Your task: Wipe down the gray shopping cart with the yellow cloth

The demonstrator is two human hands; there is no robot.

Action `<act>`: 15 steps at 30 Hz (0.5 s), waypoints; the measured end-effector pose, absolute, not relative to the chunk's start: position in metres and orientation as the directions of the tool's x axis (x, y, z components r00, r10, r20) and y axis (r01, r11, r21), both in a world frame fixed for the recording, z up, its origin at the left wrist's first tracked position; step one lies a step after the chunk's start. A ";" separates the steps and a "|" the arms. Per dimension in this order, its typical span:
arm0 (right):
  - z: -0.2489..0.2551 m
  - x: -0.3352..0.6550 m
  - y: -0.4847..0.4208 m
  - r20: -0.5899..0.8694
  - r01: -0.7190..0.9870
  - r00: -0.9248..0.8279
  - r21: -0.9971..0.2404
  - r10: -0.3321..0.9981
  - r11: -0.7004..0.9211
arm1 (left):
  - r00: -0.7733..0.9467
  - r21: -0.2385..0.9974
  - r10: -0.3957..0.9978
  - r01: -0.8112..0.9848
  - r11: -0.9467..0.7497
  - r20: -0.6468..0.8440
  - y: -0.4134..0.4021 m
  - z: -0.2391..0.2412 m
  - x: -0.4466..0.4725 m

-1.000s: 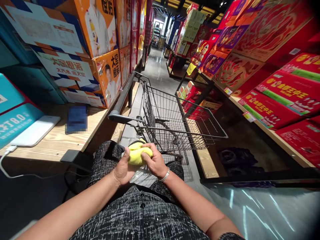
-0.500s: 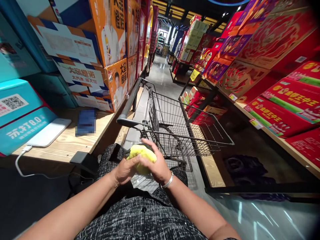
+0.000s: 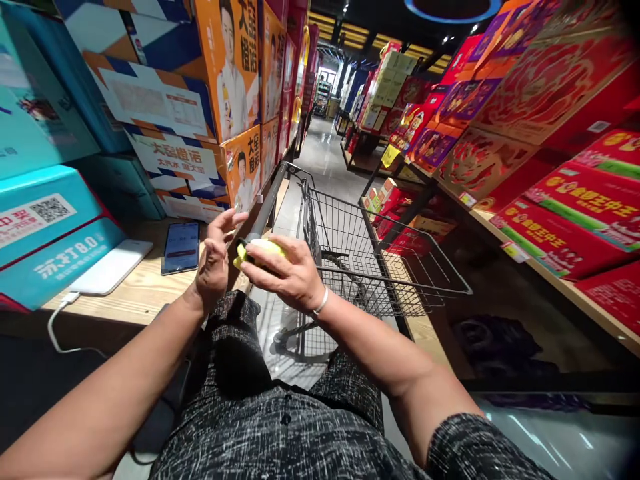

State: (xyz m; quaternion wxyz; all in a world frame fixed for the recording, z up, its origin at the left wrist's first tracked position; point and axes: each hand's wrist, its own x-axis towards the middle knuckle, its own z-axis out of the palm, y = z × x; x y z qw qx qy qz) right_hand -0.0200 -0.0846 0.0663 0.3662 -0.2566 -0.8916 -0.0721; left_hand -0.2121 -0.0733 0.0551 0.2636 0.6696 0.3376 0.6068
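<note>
My right hand (image 3: pixel 293 273) is wrapped round a bunched yellow cloth (image 3: pixel 270 249) and presses it at the near end of the shopping cart's handle (image 3: pixel 266 208). The fingers hide much of that end, so the exact contact does not show. Just left of the cloth, my left hand (image 3: pixel 214 257) is raised with its fingers apart and slightly curled, holding nothing. The wire shopping cart (image 3: pixel 350 230) stands ahead of me, its basket pointing to the right.
On the wooden shelf (image 3: pixel 133 297) at left lie a lit phone (image 3: pixel 181 248) and a white power bank (image 3: pixel 113 267) with a cable, beside teal boxes (image 3: pixel 65 253). Orange drink cartons (image 3: pixel 240 167) are stacked behind. Red gift boxes (image 3: pixel 550 233) line the right shelf.
Both hands were together around the yellow cloth. The left hand has let go and moved up and left; the right has carried the cloth up and left to the handle's end.
</note>
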 end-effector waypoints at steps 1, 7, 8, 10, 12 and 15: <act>0.061 -0.024 -0.074 0.650 0.499 -0.667 0.027 0.365 0.866 | 0.136 0.757 0.771 0.143 -0.637 0.623 -0.067 0.063 -0.211; 0.026 -0.006 -0.045 0.556 0.411 -0.801 0.244 0.220 0.879 | 0.459 0.507 0.682 0.457 -0.731 0.570 -0.043 0.077 -0.211; 0.024 0.005 -0.046 0.546 0.404 -0.810 0.252 0.216 0.879 | 0.472 0.486 0.668 0.460 -0.743 0.576 -0.041 0.076 -0.212; 0.021 0.033 -0.051 0.508 0.410 -0.825 0.239 0.246 0.880 | 0.495 0.433 0.644 0.481 -0.762 0.583 -0.038 0.073 -0.213; 0.017 0.063 -0.058 0.440 0.437 -0.838 0.188 0.322 0.880 | 0.520 0.349 0.629 0.538 -0.767 0.579 -0.037 0.071 -0.212; 0.010 0.096 -0.068 0.359 0.478 -0.830 0.063 0.426 0.876 | 0.576 0.216 0.616 0.612 -0.760 0.537 -0.038 0.069 -0.211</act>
